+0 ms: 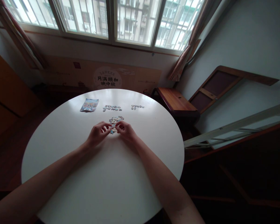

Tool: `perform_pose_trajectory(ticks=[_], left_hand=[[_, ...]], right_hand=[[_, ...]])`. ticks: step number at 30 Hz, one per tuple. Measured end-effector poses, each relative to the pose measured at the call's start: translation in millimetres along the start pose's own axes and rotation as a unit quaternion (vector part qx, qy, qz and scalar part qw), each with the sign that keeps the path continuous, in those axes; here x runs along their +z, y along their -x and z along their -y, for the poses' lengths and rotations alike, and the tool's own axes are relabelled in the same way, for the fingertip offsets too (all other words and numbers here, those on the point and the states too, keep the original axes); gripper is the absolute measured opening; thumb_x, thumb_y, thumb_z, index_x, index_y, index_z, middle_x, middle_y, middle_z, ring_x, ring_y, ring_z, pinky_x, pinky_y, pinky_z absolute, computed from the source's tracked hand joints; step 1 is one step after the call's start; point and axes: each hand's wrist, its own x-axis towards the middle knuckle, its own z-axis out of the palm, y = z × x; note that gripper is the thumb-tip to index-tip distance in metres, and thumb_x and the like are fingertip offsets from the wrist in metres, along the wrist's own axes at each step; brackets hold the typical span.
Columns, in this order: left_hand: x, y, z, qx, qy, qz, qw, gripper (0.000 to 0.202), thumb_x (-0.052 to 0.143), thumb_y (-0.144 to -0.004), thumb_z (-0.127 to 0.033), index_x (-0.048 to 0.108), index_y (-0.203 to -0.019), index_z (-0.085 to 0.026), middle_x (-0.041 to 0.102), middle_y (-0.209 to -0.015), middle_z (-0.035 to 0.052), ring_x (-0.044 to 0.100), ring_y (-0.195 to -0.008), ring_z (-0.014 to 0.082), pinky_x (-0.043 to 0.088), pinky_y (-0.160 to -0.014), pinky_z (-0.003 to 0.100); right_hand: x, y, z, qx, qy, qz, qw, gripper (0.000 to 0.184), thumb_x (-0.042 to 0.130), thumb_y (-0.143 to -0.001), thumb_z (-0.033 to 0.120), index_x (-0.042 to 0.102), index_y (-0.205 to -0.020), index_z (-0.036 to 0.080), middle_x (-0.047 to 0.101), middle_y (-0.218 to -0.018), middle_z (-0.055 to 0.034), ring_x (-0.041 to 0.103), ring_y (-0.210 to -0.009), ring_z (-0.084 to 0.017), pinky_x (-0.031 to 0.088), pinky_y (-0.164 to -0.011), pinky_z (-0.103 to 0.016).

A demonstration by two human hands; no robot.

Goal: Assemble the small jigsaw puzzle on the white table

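On a round white table (105, 183), a small heap of jigsaw puzzle pieces (116, 119) lies between and just beyond my hands. My left hand (99, 133) is at the heap's left side, its thumb and fingertips pinched together on a puzzle piece. From the right, my right hand (126, 130) pinches at a piece too, its fingertips close to the left ones. The pieces in the fingers are tiny and mostly covered, so their print cannot be made out. Farther back, loose pieces lie in one group (112, 108) and a smaller group (137, 107) to its right.
A colourful printed packet (89, 105) lies at the table's back left. Beyond the right edge stands a wooden stool or low table (177, 98), with a pale metal rail (238, 126) nearer me. Barred windows (135, 21) and curtains (186, 53) are behind.
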Motion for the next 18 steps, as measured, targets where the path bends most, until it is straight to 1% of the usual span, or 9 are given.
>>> perform_pose_trajectory(ticks=[7,18], left_hand=[[-1.0,-1.4,-1.9,0.006,-0.015,-0.012,1.0,0.025,0.059,-0.081,-0.039,0.066,-0.083,-0.015,0.061,-0.077,0.003,0.056,-0.055,0.0094,0.045,-0.047,0.019],[0.5,-1.7,7.2,0.007,-0.025,-0.016,1.0,0.024,0.058,-0.081,-0.039,0.066,-0.082,-0.016,0.062,-0.078,0.0031,0.057,-0.057,0.0105,0.045,-0.049,0.021]], right_hand=[[0.5,-0.8,-0.8,-0.004,-0.004,0.004,1.0,0.013,0.053,-0.082,0.027,0.059,-0.087,0.017,0.056,-0.059,0.0039,0.048,-0.053,-0.008,0.036,-0.057,-0.019],[-0.5,0.1,0.3,-0.008,-0.01,0.001,1.0,0.013,0.054,-0.081,0.028,0.059,-0.086,0.017,0.055,-0.059,0.0041,0.048,-0.053,-0.008,0.036,-0.056,-0.019]])
